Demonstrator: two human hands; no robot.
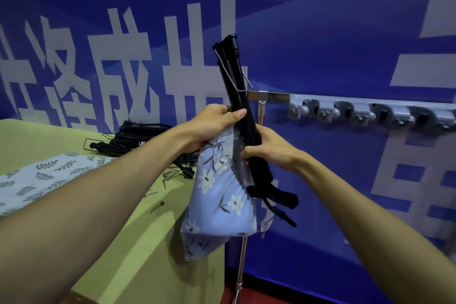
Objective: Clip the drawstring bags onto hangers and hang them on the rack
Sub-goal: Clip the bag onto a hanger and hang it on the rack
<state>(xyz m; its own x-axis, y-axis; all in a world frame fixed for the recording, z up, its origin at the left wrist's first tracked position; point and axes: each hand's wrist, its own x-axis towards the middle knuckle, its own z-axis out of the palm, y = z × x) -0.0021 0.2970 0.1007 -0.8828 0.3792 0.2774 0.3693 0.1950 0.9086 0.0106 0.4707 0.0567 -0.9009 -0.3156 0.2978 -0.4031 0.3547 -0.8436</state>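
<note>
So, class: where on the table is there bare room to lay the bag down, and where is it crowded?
Bare: the table corner behind the leaf-print cloth, left of the hanger pile. Crowded: around that pile and the loose clips near the right edge.

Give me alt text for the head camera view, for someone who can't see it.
Two bare hands, left hand and right hand, hold a blue floral drawstring bag against a black clip hanger, in front of a metal rack. More hangers lie on the table at left.
</note>
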